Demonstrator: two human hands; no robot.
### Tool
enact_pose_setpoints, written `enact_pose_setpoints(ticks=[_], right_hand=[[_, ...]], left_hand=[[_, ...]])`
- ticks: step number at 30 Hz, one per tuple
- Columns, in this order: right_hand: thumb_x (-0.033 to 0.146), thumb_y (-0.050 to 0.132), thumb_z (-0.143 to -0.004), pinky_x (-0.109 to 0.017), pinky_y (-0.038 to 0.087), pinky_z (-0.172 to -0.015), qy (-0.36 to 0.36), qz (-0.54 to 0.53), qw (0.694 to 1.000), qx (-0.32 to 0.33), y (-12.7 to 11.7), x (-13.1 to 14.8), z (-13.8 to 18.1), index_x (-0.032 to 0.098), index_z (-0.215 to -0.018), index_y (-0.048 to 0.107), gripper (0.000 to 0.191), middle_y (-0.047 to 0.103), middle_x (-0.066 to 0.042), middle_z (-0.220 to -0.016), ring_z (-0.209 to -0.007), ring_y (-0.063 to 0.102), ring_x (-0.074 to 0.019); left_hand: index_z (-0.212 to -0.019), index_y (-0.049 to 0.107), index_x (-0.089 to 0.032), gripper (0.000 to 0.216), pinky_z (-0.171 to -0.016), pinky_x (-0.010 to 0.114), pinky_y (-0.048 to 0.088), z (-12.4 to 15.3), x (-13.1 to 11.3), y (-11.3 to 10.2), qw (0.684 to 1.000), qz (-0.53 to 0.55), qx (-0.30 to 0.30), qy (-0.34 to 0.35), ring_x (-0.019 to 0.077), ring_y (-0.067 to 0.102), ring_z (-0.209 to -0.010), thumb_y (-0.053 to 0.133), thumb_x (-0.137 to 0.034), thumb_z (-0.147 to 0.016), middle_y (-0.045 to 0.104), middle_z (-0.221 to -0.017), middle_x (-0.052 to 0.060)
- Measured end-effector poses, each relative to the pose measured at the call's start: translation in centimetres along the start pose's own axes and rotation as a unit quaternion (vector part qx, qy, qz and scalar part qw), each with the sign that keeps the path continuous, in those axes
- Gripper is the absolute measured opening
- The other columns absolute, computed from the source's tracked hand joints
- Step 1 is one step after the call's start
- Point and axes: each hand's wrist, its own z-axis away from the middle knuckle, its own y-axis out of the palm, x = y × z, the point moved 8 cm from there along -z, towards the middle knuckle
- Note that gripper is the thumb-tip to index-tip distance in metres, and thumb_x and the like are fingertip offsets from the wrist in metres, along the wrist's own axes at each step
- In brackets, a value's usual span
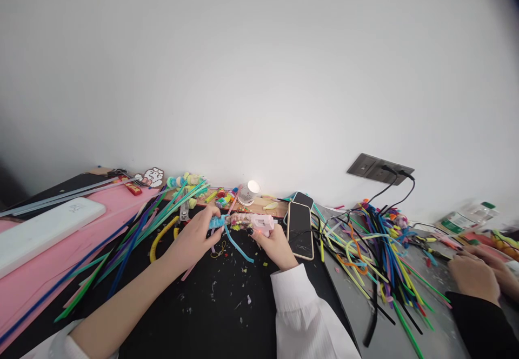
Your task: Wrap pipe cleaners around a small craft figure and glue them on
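Note:
My left hand [200, 234] is closed, pinching a coiled light-blue pipe cleaner [218, 221]. A loose light-blue tail [239, 246] hangs from it toward the right. In my right hand [275, 245] is a pale pink hot glue gun [263, 221], its fingers wrapped round the handle. The stained nozzle end points left and comes close to the blue coil; whether they touch I cannot tell. Part of the coil is hidden behind my left fingers. Below both hands, a black mat [203, 310] is littered with small scraps.
Pipe cleaners lie in bundles at left [133, 240] and right [385, 261]. Two phones, one in front [300, 230], lie right of my hands. A paper cup [248, 192] stands by the wall. Cords run from a socket [380, 168]. Another person's hands [476, 275] are at far right.

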Motion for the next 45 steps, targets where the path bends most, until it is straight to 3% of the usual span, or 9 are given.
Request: enact_pose_setpoints(ticks=[6, 12, 18, 24, 32, 36, 41, 45], right_hand=[[0.037, 0.065, -0.080, -0.025, 0.046, -0.061, 0.015, 0.028, 0.999, -0.011, -0.3, -0.5, -0.1, 0.014, -0.095, 0.073, 0.029, 0.064, -0.001, -0.070, -0.064, 0.055, -0.0154], [0.037, 0.065, -0.079, -0.024, 0.043, -0.058, 0.019, 0.036, 0.999, -0.019, -0.4, -1.0, -0.1, 0.013, -0.089, 0.073, 0.027, 0.060, 0.000, -0.065, -0.058, 0.050, -0.0130], [0.036, 0.066, -0.079, -0.026, 0.047, -0.062, 0.018, 0.044, 0.999, -0.024, -0.5, -0.8, -0.1, 0.013, -0.089, 0.073, 0.026, 0.066, -0.002, -0.070, -0.063, 0.057, -0.0156], [0.036, 0.065, -0.082, -0.035, 0.051, -0.082, 0.001, 0.030, 1.000, -0.009, -0.3, 0.1, 0.0, 0.015, -0.106, 0.072, 0.032, 0.073, -0.008, -0.101, -0.091, 0.066, -0.0241], [0.028, 0.065, -0.081, -0.032, 0.051, -0.079, -0.027, 0.110, 0.993, -0.030, -0.6, 0.7, 0.1, 0.018, -0.100, 0.073, 0.023, 0.074, -0.006, -0.096, -0.085, 0.067, -0.0237], [0.027, 0.063, -0.081, -0.029, 0.046, -0.071, -0.023, 0.229, 0.972, -0.055, -1.2, 1.2, 0.1, 0.019, -0.091, 0.070, 0.014, 0.073, -0.004, -0.083, -0.074, 0.065, -0.0213], [0.026, 0.055, -0.084, -0.028, 0.041, -0.072, -0.007, 0.364, 0.929, -0.071, -1.6, 1.1, 0.2, 0.022, -0.110, 0.062, 0.028, 0.070, -0.006, -0.098, -0.088, 0.064, -0.0233], [0.020, 0.058, -0.076, -0.033, 0.039, -0.080, 0.043, 0.436, 0.897, -0.061, -1.5, -0.7, 0.4, 0.020, -0.112, 0.059, 0.036, 0.067, -0.009, -0.105, -0.099, 0.058, -0.0270]], left_hand=[[-0.098, 0.042, -0.023, 0.016, -0.062, 0.030, 0.044, 0.1, 0.0, 0.1, 1.000, -0.003, 0.014, 0.005, 0.0200, 0.058, -0.070, 0.041, -0.036, -0.090, 0.057, -0.090, 0.005], [-0.096, 0.043, -0.023, 0.016, -0.064, 0.031, 0.045, 0.0, -0.2, 0.1, 1.000, 0.006, 0.014, 0.010, 0.0234, 0.062, -0.082, 0.042, -0.037, -0.090, 0.059, -0.094, 0.006], [-0.097, 0.043, -0.023, 0.017, -0.063, 0.031, 0.045, 0.0, -0.2, 0.4, 1.000, -0.001, 0.025, 0.009, 0.0246, 0.063, -0.084, 0.040, -0.038, -0.091, 0.061, -0.098, 0.008], [-0.098, 0.044, -0.023, 0.017, -0.064, 0.032, 0.046, 0.0, -0.1, 0.3, 1.000, -0.003, 0.024, 0.012, 0.0255, 0.064, -0.085, 0.041, -0.038, -0.091, 0.062, -0.098, 0.009], [-0.099, 0.047, -0.022, 0.018, -0.068, 0.033, 0.047, 0.0, -0.3, 0.2, 1.000, 0.009, 0.012, 0.021, 0.0253, 0.063, -0.087, 0.043, -0.036, -0.089, 0.062, -0.097, 0.008], [-0.096, 0.045, -0.023, 0.015, -0.067, 0.031, 0.046, 0.0, -0.2, 0.2, 1.000, 0.016, 0.009, 0.016, 0.0230, 0.062, -0.081, 0.043, -0.036, -0.089, 0.060, -0.090, 0.005], [-0.096, 0.041, -0.025, 0.014, -0.062, 0.030, 0.043, 0.0, 0.2, 0.1, 0.999, 0.031, -0.004, -0.013, 0.0200, 0.058, -0.069, 0.044, -0.036, -0.088, 0.056, -0.085, 0.001], [-0.095, 0.037, -0.026, 0.016, -0.054, 0.027, 0.038, 0.0, 0.6, 0.4, 0.996, 0.063, 0.003, -0.056, 0.0168, 0.050, -0.057, 0.044, -0.037, -0.087, 0.048, -0.073, -0.004]])
